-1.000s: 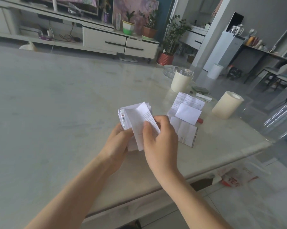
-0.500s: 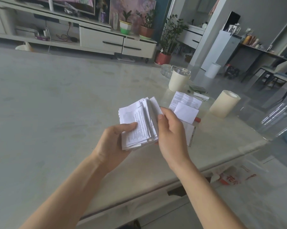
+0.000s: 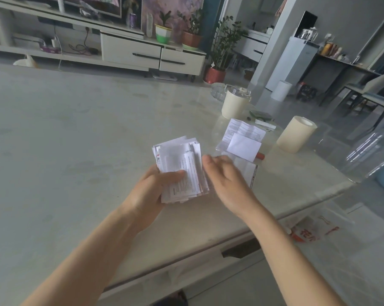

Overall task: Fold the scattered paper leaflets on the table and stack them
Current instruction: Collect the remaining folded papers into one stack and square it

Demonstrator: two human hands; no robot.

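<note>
My left hand (image 3: pixel 150 191) grips a stack of folded white leaflets (image 3: pixel 180 160) above the pale table (image 3: pixel 65 133), its thumb pressed across the top sheet. My right hand (image 3: pixel 227 180) hovers just right of the stack with relaxed fingers and holds nothing. Behind the right hand lie loose leaflets: an unfolded printed sheet (image 3: pixel 241 129), a blank folded sheet (image 3: pixel 244 146) on top of it, and another leaflet (image 3: pixel 248 168) partly hidden by my right hand.
Two cream cylinders stand on the table, one (image 3: pixel 235 104) with a clear lid, the other (image 3: pixel 297 133) near the right edge. A small red object (image 3: pixel 261 155) lies by the sheets. A glass dish (image 3: pixel 218 91) sits at the back. A printed bag (image 3: pixel 308 230) lies on the floor.
My right hand has let go of the stack's right edge and drawn slightly away to the right. The left hand still holds the stack, now squared up and lower toward the table.
</note>
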